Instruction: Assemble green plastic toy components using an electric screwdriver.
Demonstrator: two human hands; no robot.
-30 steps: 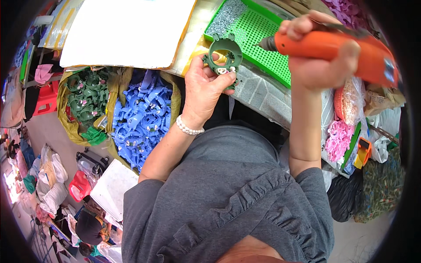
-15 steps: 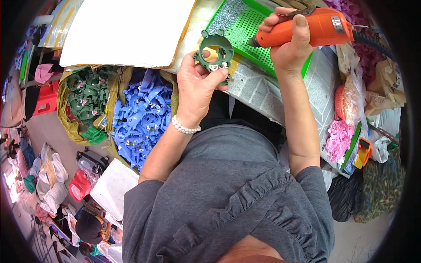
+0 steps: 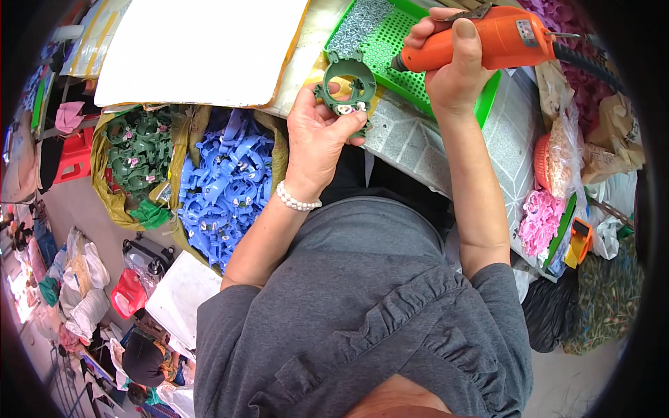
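Note:
Between the thumb and fingers of my left hand [image 3: 317, 132] is a dark green ring-shaped plastic part [image 3: 330, 78], held up over the table edge. Small white and pink pieces sit at its lower side, by my thumb. My right hand [image 3: 456, 73] is wrapped round an orange electric screwdriver [image 3: 488, 43], its dark tip pointing left. That tip is apart from the green part and hangs over a bright green perforated tray [image 3: 481, 104]. A heap of small silvery screws [image 3: 362, 24] lies in the tray's far left end.
To my left stand a yellowish sack of green parts [image 3: 139, 143] and one of blue parts [image 3: 230, 188]. A large white board [image 3: 202, 49] lies on the table [image 3: 411, 143]. Pink parts [image 3: 540, 223] and a bagged red basket [image 3: 550, 164] are at the right. The screwdriver's black cord [image 3: 589, 61] runs right.
My left hand has shifted slightly right and down with the green part. The screwdriver in my right hand has moved a little to the left, toward it.

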